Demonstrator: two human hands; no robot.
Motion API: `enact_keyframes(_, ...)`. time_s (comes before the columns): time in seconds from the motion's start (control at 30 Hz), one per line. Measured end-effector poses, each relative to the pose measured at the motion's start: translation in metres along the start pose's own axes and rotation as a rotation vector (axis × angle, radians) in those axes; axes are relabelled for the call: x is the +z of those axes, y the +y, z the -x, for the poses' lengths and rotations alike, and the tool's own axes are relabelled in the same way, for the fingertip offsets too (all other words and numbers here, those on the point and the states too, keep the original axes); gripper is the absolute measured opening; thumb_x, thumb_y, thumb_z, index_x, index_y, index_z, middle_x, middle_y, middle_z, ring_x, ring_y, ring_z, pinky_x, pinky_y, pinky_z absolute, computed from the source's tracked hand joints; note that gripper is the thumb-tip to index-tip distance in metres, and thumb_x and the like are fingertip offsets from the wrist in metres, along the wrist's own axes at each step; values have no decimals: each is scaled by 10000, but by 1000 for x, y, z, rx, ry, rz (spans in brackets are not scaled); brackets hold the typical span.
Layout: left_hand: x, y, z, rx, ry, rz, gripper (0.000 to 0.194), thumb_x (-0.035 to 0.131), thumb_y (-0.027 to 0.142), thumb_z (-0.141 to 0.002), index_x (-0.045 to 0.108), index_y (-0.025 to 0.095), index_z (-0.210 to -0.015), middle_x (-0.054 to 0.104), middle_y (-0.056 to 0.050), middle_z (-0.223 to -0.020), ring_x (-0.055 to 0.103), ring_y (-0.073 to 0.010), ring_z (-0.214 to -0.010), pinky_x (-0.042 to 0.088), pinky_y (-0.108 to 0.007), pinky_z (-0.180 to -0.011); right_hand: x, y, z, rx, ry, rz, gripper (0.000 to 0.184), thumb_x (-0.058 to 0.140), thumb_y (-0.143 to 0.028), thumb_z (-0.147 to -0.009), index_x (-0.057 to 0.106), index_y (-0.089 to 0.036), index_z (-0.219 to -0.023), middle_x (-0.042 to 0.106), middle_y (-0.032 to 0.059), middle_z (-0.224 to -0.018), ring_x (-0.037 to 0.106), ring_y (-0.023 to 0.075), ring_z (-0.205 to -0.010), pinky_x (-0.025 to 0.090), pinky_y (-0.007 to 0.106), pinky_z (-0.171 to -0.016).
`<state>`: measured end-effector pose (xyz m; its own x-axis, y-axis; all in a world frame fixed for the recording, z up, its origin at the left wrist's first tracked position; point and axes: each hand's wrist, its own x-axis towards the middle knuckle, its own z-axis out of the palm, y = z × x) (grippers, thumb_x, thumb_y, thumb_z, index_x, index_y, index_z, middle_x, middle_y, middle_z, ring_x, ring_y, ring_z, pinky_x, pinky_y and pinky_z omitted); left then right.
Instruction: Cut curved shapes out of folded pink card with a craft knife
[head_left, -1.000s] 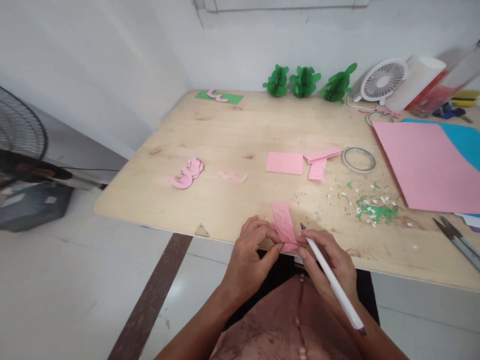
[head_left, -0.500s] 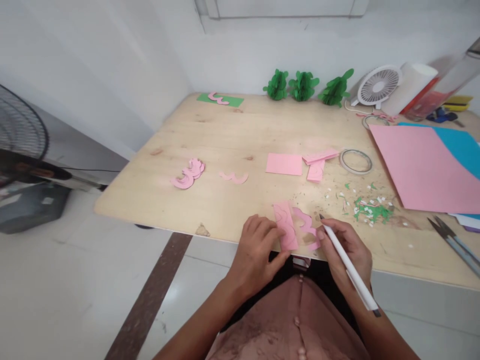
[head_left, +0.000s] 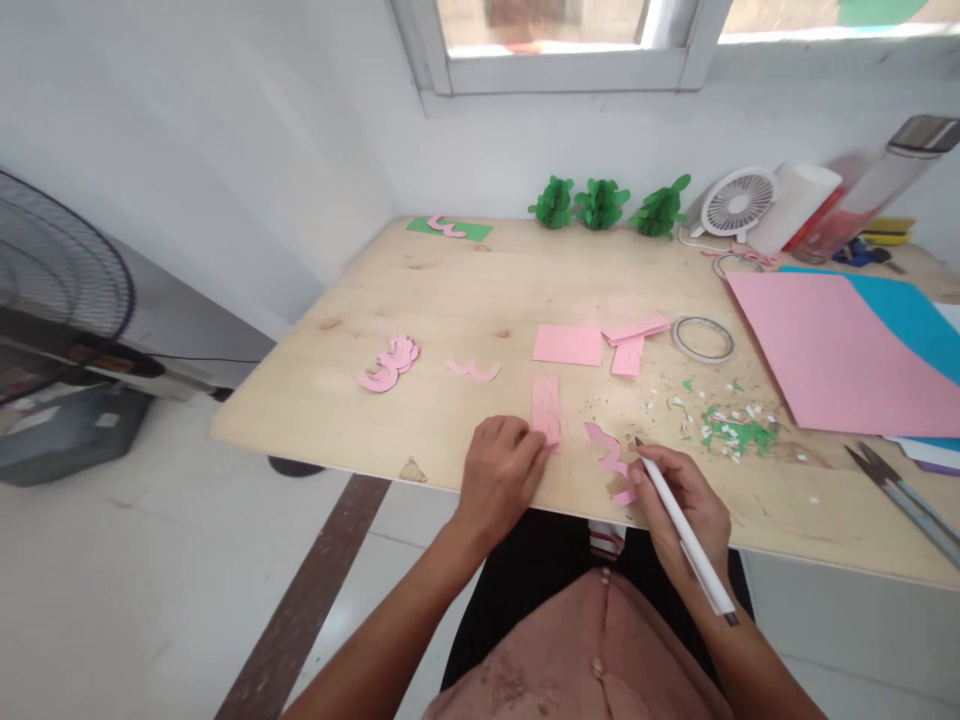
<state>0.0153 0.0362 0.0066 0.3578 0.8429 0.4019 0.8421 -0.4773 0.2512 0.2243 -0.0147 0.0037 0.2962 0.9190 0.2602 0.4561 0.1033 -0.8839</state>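
Observation:
My left hand (head_left: 501, 474) rests on the near table edge, its fingers curled onto the lower end of a small pink paper strip (head_left: 546, 402) marked with a drawn curve. My right hand (head_left: 679, 493) grips a white pen (head_left: 684, 527) and also pinches the bottom of a wavy pink cut-out (head_left: 611, 460) lying on the wooden table (head_left: 450, 290).
A pile of pink wavy cut-outs (head_left: 390, 362) and a single one (head_left: 472, 370) lie to the left. Pink rectangles (head_left: 568, 344), a tape roll (head_left: 703, 338), paper scraps (head_left: 731, 428), large pink and blue sheets (head_left: 825, 345), scissors (head_left: 900, 495), green paper balls (head_left: 600, 203) and a small fan (head_left: 737, 205) lie farther off.
The two pink pieces were held together between both hands; now they are apart, the strip under my left hand and the wavy cut-out under my right. The camera has tilted up.

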Motion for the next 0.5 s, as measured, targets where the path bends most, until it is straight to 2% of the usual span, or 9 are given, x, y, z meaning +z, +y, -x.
enact_keyframes(0.2, -2, -34, -7, -121, 57, -101, 161, 490, 161, -890, 641, 205, -854, 594, -79, -857, 528, -242, -826, 415, -373, -765, 2, 7, 1, -19, -11, -21, 249, 618, -358, -858, 633, -202, -1052, 693, 32, -805, 671, 156, -656, 561, 242, -568)
enact_keyframes(0.5, 4, -35, -2, -249, 114, -191, 135, 511, 123, -837, 590, 214, -775, 608, -65, -788, 548, -247, -799, 399, -368, -745, 2, 6, 0, -34, -2, -16, 278, 610, -403, -850, 647, -194, -1029, 705, 30, -786, 671, 164, -637, 558, 248, -559)
